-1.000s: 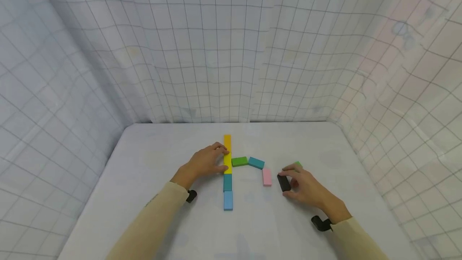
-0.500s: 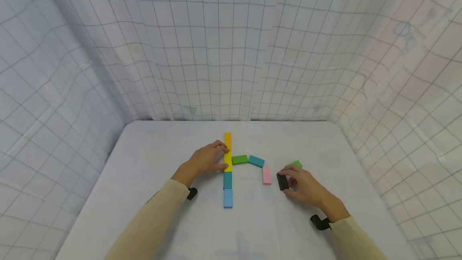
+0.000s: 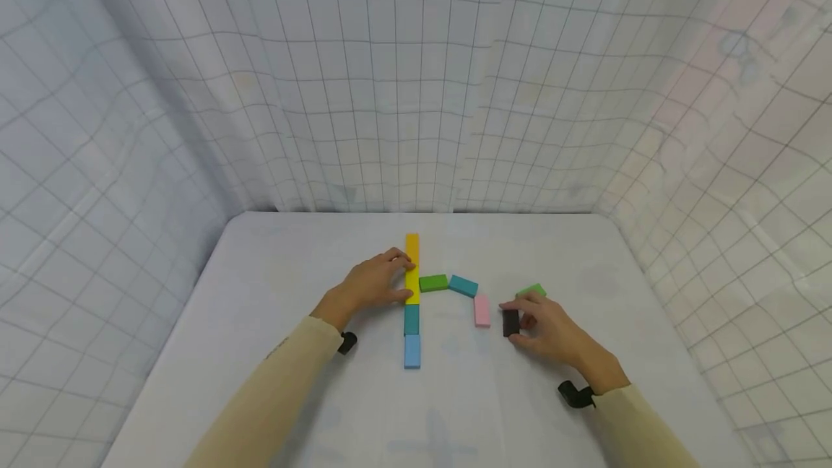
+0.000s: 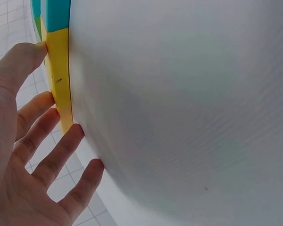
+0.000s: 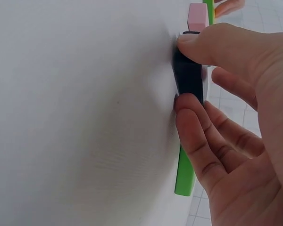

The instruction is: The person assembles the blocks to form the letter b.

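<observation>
In the head view my left hand touches a yellow strip of blocks with thumb and fingertips spread along it; the left wrist view shows the fingers relaxed at the yellow side. A teal block and a light blue block continue this line nearer to me. My right hand pinches a black block by its two ends, thumb at the near one. Just left of it lies a pink block. Behind the right fingers sits a bright green block, partly covered.
A green block and a blue block form a bend from the yellow strip to the pink block. All lie on a white-covered table. Checked curtains enclose the back and both sides.
The right hand has turned the black block from a slant to nearly straight, in line with the view. The left hand stays on the yellow strip. The head view has shifted slightly.
</observation>
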The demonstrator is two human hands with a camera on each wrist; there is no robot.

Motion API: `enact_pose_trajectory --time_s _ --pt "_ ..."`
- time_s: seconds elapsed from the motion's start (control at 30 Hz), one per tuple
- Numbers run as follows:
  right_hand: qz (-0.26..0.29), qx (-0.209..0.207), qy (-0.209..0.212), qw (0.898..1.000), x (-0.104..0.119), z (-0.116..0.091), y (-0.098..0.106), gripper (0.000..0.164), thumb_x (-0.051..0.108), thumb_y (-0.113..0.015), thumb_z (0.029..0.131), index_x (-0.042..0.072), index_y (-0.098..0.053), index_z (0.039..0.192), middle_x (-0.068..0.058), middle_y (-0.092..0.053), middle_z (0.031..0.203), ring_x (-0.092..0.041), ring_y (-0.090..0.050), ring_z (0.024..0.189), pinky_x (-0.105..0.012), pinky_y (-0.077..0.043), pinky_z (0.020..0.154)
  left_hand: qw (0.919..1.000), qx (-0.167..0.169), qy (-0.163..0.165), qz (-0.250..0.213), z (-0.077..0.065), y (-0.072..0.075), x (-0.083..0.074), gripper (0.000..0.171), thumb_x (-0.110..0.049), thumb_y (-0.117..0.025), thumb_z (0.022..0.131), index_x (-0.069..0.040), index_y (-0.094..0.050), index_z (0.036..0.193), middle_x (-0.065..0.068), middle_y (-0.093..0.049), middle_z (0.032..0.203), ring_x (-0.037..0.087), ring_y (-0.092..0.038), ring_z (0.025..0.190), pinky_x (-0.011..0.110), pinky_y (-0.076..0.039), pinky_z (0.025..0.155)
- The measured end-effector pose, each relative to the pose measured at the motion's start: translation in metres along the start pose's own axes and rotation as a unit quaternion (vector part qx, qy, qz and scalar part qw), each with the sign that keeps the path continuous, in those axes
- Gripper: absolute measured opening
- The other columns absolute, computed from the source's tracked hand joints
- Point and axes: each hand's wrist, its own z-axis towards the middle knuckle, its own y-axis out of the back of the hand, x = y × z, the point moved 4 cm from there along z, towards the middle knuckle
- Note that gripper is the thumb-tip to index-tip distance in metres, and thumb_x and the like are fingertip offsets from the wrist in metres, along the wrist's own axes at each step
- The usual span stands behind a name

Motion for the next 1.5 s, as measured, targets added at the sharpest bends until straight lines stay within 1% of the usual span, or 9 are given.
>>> enact_pose_trajectory --time_s 0.13,0.23,0.5,0.67,0.8,1.0,1.13,1.3,1.5 --pt "0.001 -0.006 -0.009 1.0 0.0 -0.002 0.0 0.055 0.006 -0.099 0.092 0.011 -0.082 0.144 -0.011 -0.072 0.133 -0.007 -0.069 0.092 -0.025 -0.062 0.082 1.0 -0.002 -0.004 -0.001 -0.001 0.0 -0.001 0.058 -0.045 -0.086 0.107 -0.017 -0.071 0.155 0.003 -0.061 0.168 0.032 -0.064 0.156 0.058 -0.057 0.129" --pt "0.005 -0.015 -0.005 1.0 0.0 -0.003 0.0 0.051 0.007 -0.098 0.093 0.011 -0.083 0.142 -0.01 -0.071 0.132 -0.007 -0.07 0.092 -0.025 -0.061 0.082 1.0 -0.001 -0.004 -0.002 -0.001 0.0 -0.002 0.058 -0.045 -0.086 0.107 -0.017 -0.071 0.156 0.004 -0.061 0.168 0.032 -0.064 0.156 0.057 -0.057 0.129" --pt "0.012 -0.028 -0.002 1.0 0.001 -0.002 0.001 0.046 0.01 -0.099 0.094 0.014 -0.086 0.137 -0.005 -0.07 0.131 -0.013 -0.071 0.1 -0.029 -0.065 0.087 1.0 0.002 0.002 -0.001 -0.001 -0.001 -0.001 0.058 -0.044 -0.086 0.107 -0.017 -0.071 0.156 0.005 -0.06 0.169 0.033 -0.064 0.156 0.058 -0.056 0.13" --pt "0.02 -0.028 -0.006 0.999 0.008 0.001 0.003 0.045 0.009 -0.1 0.092 0.012 -0.086 0.135 -0.007 -0.069 0.128 -0.017 -0.074 0.1 -0.032 -0.069 0.089 1.0 0.007 0.003 -0.005 -0.001 -0.003 -0.001 0.059 -0.043 -0.086 0.107 -0.017 -0.071 0.157 0.004 -0.06 0.169 0.033 -0.063 0.157 0.058 -0.055 0.131" --pt "0.01 -0.039 0.002 0.999 0.015 0.003 0.005 0.042 0.008 -0.099 0.092 0.011 -0.085 0.132 -0.007 -0.07 0.126 -0.02 -0.077 0.098 -0.034 -0.071 0.089 1.0 0.004 -0.002 -0.004 -0.001 -0.003 -0.001 0.059 -0.044 -0.086 0.107 -0.017 -0.071 0.157 0.003 -0.06 0.168 0.033 -0.064 0.156 0.058 -0.055 0.131" --pt "0.003 -0.042 0.01 0.999 0.026 0.01 0.007 0.038 0.012 -0.099 0.093 0.011 -0.085 0.129 -0.007 -0.072 0.126 -0.017 -0.075 0.094 -0.032 -0.069 0.086 1.0 0.0 -0.003 0.001 -0.001 0.001 -0.002 0.058 -0.044 -0.086 0.107 -0.017 -0.071 0.156 0.003 -0.06 0.168 0.033 -0.064 0.156 0.059 -0.058 0.128" --pt "-0.002 -0.036 0.004 0.999 0.032 0.014 0.002 0.036 0.016 -0.099 0.094 0.014 -0.086 0.128 -0.004 -0.071 0.123 -0.014 -0.073 0.093 -0.03 -0.067 0.085 1.0 -0.002 -0.009 0.004 -0.001 0.003 -0.003 0.057 -0.043 -0.086 0.108 -0.017 -0.071 0.156 0.004 -0.06 0.168 0.033 -0.065 0.154 0.057 -0.059 0.126" --pt "-0.013 -0.032 0.002 0.999 0.042 0.019 -0.007 0.035 0.019 -0.1 0.093 0.017 -0.086 0.125 -0.001 -0.07 0.121 -0.017 -0.072 0.093 -0.033 -0.066 0.085 1.0 0.003 -0.005 0.001 -0.001 0.003 -0.003 0.058 -0.043 -0.085 0.108 -0.016 -0.071 0.156 0.004 -0.06 0.169 0.033 -0.065 0.155 0.057 -0.058 0.128" --pt "-0.063 -0.03 -0.007 0.998 0.057 0.025 -0.018 0.034 0.032 -0.101 0.093 0.026 -0.084 0.122 0.002 -0.071 0.124 -0.017 -0.075 0.101 -0.034 -0.066 0.086 1.0 0.006 0.0 0.005 -0.001 0.001 -0.002 0.058 -0.044 -0.085 0.108 -0.017 -0.07 0.157 0.004 -0.059 0.169 0.033 -0.064 0.156 0.057 -0.056 0.13"
